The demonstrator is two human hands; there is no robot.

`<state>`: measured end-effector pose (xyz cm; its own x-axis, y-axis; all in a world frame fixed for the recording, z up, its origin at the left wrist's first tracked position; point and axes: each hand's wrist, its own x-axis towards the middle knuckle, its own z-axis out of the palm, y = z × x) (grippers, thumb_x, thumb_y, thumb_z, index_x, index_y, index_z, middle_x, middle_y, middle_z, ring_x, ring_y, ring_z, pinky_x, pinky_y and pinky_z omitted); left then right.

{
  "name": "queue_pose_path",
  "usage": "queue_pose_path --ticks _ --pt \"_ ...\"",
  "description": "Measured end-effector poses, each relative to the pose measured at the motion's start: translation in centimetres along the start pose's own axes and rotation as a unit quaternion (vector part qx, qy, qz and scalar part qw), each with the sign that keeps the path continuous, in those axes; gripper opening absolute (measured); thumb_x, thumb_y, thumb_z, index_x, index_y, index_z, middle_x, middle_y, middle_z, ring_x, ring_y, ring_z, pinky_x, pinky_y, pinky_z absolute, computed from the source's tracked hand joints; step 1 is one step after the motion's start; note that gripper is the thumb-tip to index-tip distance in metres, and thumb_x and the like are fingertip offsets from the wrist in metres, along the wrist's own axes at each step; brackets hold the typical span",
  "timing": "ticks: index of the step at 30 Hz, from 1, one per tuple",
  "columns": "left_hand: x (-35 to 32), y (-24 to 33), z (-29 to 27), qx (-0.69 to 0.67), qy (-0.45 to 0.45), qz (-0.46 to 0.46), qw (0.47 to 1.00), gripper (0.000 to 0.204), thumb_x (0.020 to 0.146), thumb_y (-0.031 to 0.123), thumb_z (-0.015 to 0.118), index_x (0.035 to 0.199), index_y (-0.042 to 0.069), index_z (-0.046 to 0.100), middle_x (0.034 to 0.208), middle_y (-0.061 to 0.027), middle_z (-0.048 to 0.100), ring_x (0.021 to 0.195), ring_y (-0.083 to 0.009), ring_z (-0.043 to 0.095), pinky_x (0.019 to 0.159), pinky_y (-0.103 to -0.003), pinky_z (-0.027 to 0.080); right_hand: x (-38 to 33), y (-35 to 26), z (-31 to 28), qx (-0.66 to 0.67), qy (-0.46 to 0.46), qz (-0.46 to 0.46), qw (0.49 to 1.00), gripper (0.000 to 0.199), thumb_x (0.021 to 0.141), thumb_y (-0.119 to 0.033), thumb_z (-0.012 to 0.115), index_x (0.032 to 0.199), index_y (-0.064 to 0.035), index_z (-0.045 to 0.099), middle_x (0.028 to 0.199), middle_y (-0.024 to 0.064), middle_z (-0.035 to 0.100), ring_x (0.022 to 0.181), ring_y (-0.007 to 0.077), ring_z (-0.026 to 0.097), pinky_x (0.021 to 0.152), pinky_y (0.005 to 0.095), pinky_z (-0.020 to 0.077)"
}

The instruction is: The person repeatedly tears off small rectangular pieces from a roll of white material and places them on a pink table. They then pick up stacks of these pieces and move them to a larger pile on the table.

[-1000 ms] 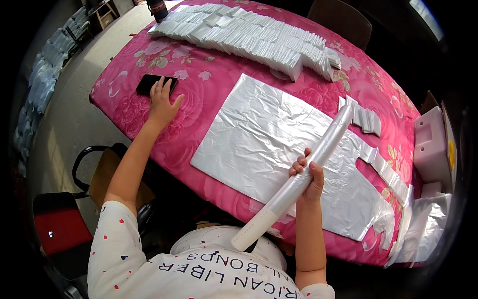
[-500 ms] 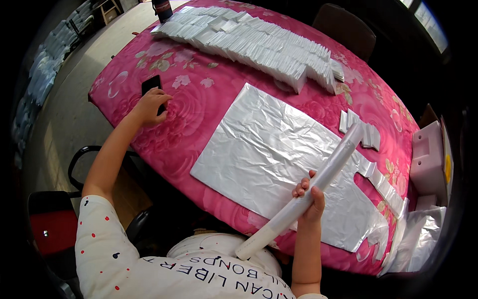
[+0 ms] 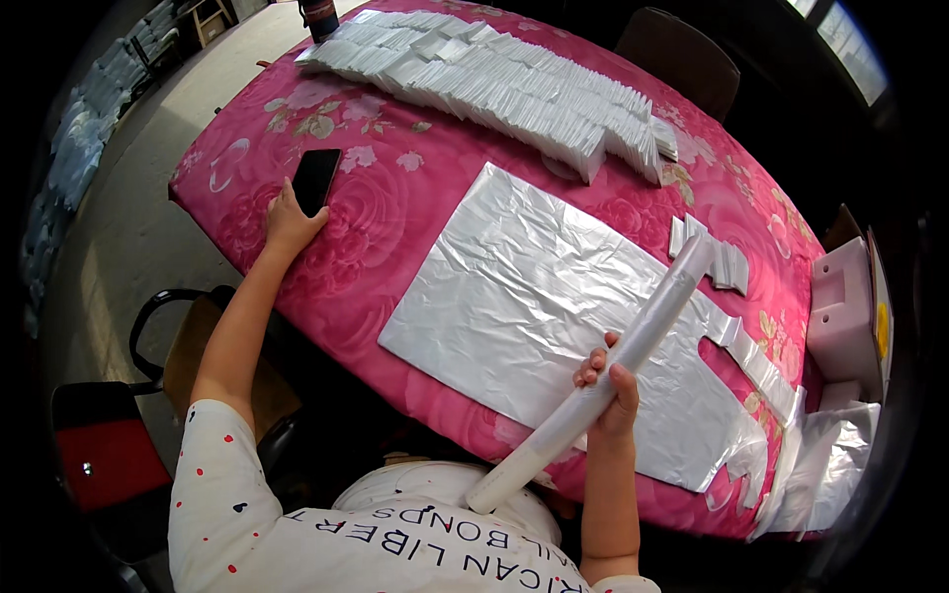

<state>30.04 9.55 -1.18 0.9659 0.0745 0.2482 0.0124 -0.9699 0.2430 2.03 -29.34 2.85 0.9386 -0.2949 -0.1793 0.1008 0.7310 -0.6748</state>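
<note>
My left hand (image 3: 294, 219) is closed around the lower end of a black smartphone (image 3: 316, 180) on the table's left part, thumb at its bottom edge and fingers along its side. In my right hand (image 3: 610, 387) is a long whitish tube (image 3: 647, 321), perhaps rolled plastic; it slants from my lap up over the table. Under it, spread flat, lie wrinkled silvery-white plastic bags (image 3: 514, 267) with cut-out handles at the right end. Whether it is one bag or several layers, I cannot tell.
Many folded white packets (image 3: 474, 84) stand in rows along the table's far side. A few more packets (image 3: 727, 265) lie beyond the tube. At right are a pale box (image 3: 845, 311) and hanging clear plastic (image 3: 825, 474). Chairs (image 3: 109, 435) stand left; a pink floral cloth (image 3: 376, 227) covers the table.
My left hand has shifted from lying over the phone to gripping its lower end, so more of the screen shows. The right hand and tube have barely moved.
</note>
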Motion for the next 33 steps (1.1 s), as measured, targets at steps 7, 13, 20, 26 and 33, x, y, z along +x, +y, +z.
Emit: queue_pose_path --ticks 7,13,20,26,33 --pt "-4.0 10.0 0.9 0.008 -0.035 0.049 0.998 0.101 0.064 0.049 0.067 0.136 -0.005 0.022 0.126 -0.0218 0.045 0.121 -0.0326 0.038 0.104 -0.049 0.022 -0.2 0.6 -0.7 0.015 0.004 0.019 1.000 0.052 0.074 -0.017 0.063 0.119 -0.0032 0.041 0.082 0.0062 0.053 0.071 0.0145 0.054 0.068 0.0304 0.0479" --pt "-4.4 10.9 0.7 0.020 -0.065 0.048 0.997 0.102 0.065 0.049 0.067 0.137 -0.005 0.020 0.131 -0.0213 0.039 0.126 -0.0317 0.032 0.106 -0.056 0.015 -0.7 0.2 -1.4 0.022 0.017 0.006 1.000 0.051 0.075 -0.017 0.063 0.119 -0.0029 0.042 0.082 0.0059 0.053 0.070 0.0142 0.054 0.067 0.0299 0.0480" --pt "-5.0 9.7 0.3 0.025 0.032 0.110 0.993 0.097 0.067 0.041 0.069 0.137 -0.004 0.020 0.136 -0.0208 0.034 0.129 -0.0334 0.026 0.106 -0.053 0.015 -0.9 0.6 -1.5 0.043 0.015 0.014 0.999 0.049 0.076 -0.016 0.062 0.119 -0.0026 0.041 0.083 0.0060 0.053 0.072 0.0144 0.054 0.069 0.0298 0.0478" --pt "-15.5 17.0 -5.2 -0.406 -0.257 0.271 0.834 0.070 0.079 0.017 0.061 0.137 0.001 0.026 0.137 -0.0173 0.035 0.122 -0.0283 0.040 0.101 -0.039 0.032 0.0 -0.7 -1.1 0.027 0.055 0.009 0.998 0.055 0.076 -0.016 0.063 0.121 -0.0016 0.034 0.082 0.0068 0.053 0.072 0.0143 0.054 0.070 0.0306 0.0487" --pt "-26.5 21.4 -7.8 -0.459 -0.660 0.081 0.589 0.063 0.078 0.030 0.068 0.125 0.001 0.038 0.106 -0.0099 0.057 0.085 -0.0156 0.058 0.078 -0.030 0.048 0.6 -2.1 1.2 -0.018 0.084 -0.014 0.996 0.056 0.077 -0.015 0.065 0.119 0.0029 0.033 0.084 0.0103 0.053 0.072 0.0148 0.056 0.068 0.0296 0.0502"
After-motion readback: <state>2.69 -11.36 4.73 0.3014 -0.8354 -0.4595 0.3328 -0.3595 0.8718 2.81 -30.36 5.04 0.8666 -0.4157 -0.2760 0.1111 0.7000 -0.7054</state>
